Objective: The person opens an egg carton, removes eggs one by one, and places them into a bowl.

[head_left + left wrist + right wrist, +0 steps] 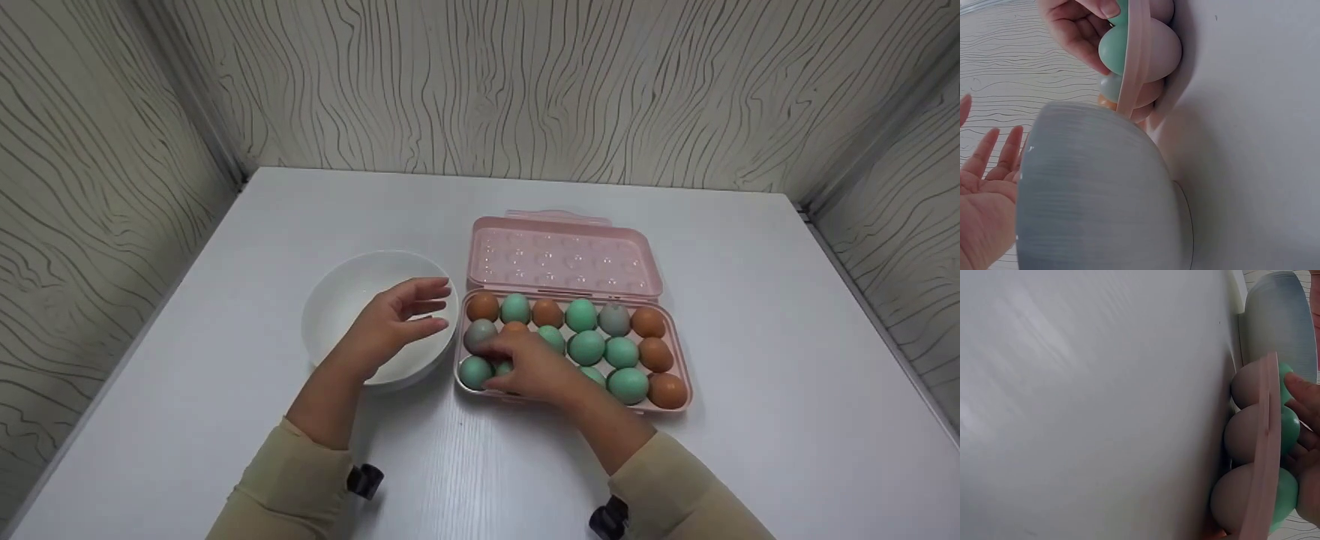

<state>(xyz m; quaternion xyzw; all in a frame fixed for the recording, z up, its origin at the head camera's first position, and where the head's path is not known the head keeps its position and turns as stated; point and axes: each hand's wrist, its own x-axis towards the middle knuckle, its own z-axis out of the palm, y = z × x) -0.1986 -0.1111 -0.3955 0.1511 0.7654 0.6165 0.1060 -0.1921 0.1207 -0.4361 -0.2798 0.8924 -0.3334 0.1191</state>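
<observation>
Over the white bowl (322,322) my left hand (394,322) hovers with its fingers apart, holding nothing. The left wrist view shows this hand (988,197) beyond the bowl's outer wall (1095,191). My right hand (536,367) reaches down over the left part of a pink egg carton (566,255). Its curved fingers and thumb lie around the right side of the green egg (474,373) in the front left corner. Whether they grip it cannot be told; the egg sits in its cup. The hand partly hides neighbouring green and brown eggs.
The carton's lid lies folded back behind the egg rows. Several brown eggs (655,355), green eggs (586,348) and greyish eggs (615,319) fill the cups. Bowl and carton stand side by side on a white table (750,315), with patterned walls (480,90) around it.
</observation>
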